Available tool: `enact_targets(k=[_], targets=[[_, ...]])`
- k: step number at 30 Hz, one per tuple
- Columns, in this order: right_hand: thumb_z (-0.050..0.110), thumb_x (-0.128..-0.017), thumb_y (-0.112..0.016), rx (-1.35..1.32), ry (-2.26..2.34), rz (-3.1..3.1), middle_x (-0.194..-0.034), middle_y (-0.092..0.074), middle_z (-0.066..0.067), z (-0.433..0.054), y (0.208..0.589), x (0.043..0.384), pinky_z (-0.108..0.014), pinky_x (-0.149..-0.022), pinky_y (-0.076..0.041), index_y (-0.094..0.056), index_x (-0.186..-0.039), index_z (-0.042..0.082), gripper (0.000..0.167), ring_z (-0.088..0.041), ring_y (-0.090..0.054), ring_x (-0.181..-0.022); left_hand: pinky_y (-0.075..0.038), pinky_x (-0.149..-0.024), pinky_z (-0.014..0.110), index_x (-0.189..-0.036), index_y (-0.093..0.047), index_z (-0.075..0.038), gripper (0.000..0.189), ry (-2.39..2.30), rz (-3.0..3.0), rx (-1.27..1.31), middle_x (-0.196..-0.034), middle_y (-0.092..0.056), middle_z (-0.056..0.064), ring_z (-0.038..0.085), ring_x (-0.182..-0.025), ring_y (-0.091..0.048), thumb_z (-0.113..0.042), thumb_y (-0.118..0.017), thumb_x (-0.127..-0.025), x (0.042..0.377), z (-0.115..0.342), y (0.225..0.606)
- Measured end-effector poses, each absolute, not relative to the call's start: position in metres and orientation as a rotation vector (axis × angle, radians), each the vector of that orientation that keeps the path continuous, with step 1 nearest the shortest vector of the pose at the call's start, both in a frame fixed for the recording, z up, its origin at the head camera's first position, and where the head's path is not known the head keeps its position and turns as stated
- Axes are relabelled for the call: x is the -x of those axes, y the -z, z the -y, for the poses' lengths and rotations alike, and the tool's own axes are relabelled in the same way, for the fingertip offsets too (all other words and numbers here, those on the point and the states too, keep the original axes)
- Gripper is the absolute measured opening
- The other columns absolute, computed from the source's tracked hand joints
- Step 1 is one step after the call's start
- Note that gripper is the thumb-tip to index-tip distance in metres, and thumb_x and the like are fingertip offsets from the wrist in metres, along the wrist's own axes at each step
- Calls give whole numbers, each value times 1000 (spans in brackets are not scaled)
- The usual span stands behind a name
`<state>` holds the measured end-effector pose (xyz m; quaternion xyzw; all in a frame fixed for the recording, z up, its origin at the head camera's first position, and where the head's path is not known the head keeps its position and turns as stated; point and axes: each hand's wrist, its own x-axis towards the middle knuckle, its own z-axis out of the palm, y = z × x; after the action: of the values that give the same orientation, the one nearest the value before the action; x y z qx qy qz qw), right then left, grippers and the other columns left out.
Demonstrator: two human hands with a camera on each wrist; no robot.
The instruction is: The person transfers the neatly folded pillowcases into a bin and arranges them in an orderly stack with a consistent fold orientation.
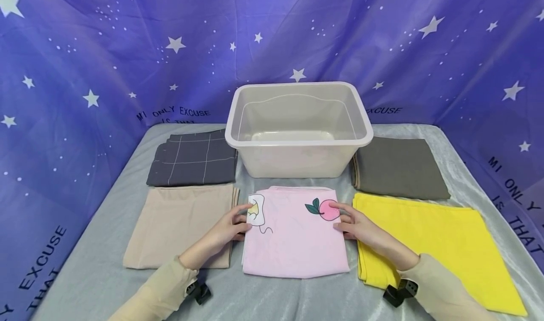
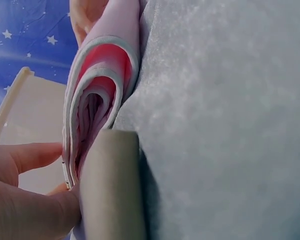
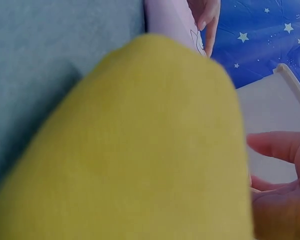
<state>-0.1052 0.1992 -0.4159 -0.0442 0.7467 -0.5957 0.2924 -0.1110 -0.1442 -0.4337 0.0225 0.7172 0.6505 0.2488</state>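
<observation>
A folded pink cloth, printed with a peach and a white-and-yellow figure, lies flat at the front middle. My left hand grips its left edge, index finger and thumb at the printed figure. At the opposite edge my right hand holds the cloth, the index finger over the peach. In the left wrist view the rolled layers of the pink cloth show end-on, with fingertips of the left hand against them. A yellow cloth hides most of the right hand's grip in the right wrist view.
Behind the pink cloth stands a pale plastic bin. A dark checked cloth and a beige cloth lie left, a grey-brown cloth and the yellow cloth right. A starry curtain surrounds the table.
</observation>
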Motion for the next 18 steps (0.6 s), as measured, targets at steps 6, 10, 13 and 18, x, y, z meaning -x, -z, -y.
enact_targets(k=[6, 10, 13, 18], targets=[[7, -88, -52, 123, 1611, -1985, -112, -54, -20, -198, 418, 105, -33, -77, -50, -18, -138, 4, 61, -22, -58, -88, -50, -60, 29, -134, -30, -2, 56, -1773, -1946, -59, -100, -58, 14, 13, -72, -58, 4, -52, -82, 110, 143, 433], [4, -86, -52, 86, 1609, -2004, -114, -54, -22, -197, 417, 105, -34, -75, -50, -20, -138, 4, 61, -22, -59, -86, -50, -59, 29, -134, -31, -2, 57, -1784, -1949, -42, -103, -58, 16, 14, -73, -58, 4, -53, -82, 109, 142, 432], [4, -86, -54, 29, 1604, -2027, -115, -54, -21, -195, 415, 105, -33, -74, -51, -22, -137, 4, 60, -22, -59, -84, -50, -59, 29, -133, -32, -3, 57, -1801, -1948, -16, -106, -57, 17, 14, -73, -58, 5, -54, -81, 109, 140, 431], [3, -85, -55, -72, 1602, -2055, -116, -54, -19, -191, 413, 105, -32, -73, -51, -27, -136, 6, 59, -20, -59, -81, -50, -58, 28, -132, -35, -3, 56, -1834, -1941, 15, -109, -56, 19, 14, -73, -59, 5, -56, -80, 108, 139, 431]])
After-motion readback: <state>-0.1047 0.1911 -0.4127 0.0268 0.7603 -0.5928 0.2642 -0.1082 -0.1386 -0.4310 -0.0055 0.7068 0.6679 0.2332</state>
